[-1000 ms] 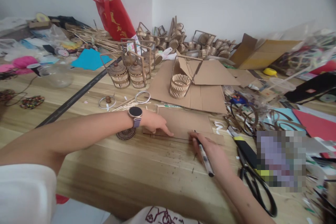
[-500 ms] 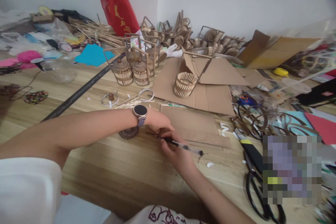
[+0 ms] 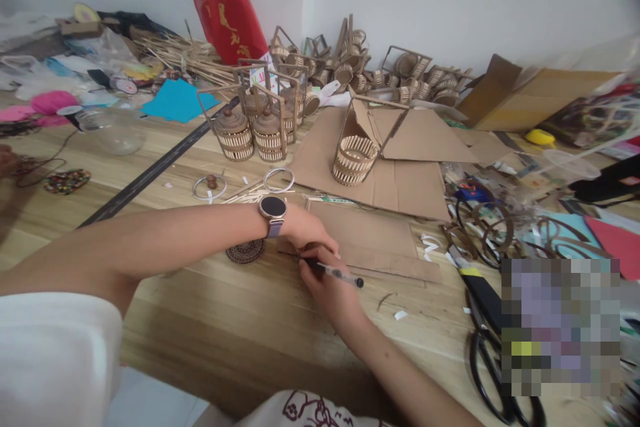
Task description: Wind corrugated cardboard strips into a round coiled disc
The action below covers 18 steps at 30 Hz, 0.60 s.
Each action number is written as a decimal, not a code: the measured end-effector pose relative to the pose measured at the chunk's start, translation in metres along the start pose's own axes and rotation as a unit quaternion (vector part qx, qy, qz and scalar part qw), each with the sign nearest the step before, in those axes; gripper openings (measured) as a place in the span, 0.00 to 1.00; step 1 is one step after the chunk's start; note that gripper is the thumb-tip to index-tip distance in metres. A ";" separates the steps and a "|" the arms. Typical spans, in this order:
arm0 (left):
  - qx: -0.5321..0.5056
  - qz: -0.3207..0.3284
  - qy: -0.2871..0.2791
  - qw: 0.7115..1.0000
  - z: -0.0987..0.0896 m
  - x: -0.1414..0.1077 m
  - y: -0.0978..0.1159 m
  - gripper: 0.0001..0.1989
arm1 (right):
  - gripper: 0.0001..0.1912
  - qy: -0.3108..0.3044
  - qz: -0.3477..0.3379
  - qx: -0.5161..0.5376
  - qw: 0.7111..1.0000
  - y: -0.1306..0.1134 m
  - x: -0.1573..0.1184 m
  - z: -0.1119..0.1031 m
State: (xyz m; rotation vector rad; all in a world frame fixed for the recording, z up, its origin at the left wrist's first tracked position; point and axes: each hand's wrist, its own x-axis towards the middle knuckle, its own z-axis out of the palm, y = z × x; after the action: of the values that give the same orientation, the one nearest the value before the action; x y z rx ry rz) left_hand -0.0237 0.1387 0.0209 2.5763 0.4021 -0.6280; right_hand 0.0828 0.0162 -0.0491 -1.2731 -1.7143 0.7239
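Observation:
A black-capped clear pen sits in the closed fingers of my right hand, its front end pointing left and hidden by the fingers. My left hand, with a watch on the wrist, reaches across and touches the near cardboard piece at its left end; its fingertips are mostly hidden beside my right hand. A narrow cardboard strip lies along that piece's near edge. Left of the hands is a dark coiled round mat, partly behind my left wrist.
Large scissors lie at the right. Behind the hands stand an open slatted basket on cardboard and several lidded baskets. A black strip crosses the table at left; a red bag leans by the wall.
My right hand and the pen have shifted slightly left, closer to my left hand. A bit of another person's hand now shows at the far left edge.

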 end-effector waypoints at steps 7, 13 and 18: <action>0.007 -0.003 -0.010 1.000 -0.003 -0.001 0.002 0.35 | 0.06 -0.006 0.006 -0.034 0.999 -0.004 0.003 0.000; 0.001 -0.001 -0.019 1.000 -0.003 -0.001 0.002 0.37 | 0.05 -0.009 0.028 -0.075 0.997 -0.003 0.004 0.006; -0.001 -0.005 -0.013 1.000 -0.004 -0.001 0.003 0.33 | 0.05 -0.011 0.031 -0.073 0.997 -0.001 0.004 -0.001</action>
State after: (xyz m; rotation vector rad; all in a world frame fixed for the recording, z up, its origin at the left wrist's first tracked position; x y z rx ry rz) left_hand -0.0220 0.1378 0.0258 2.5640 0.4078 -0.6632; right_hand 0.0823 0.0197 -0.0467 -1.4285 -1.7790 0.6589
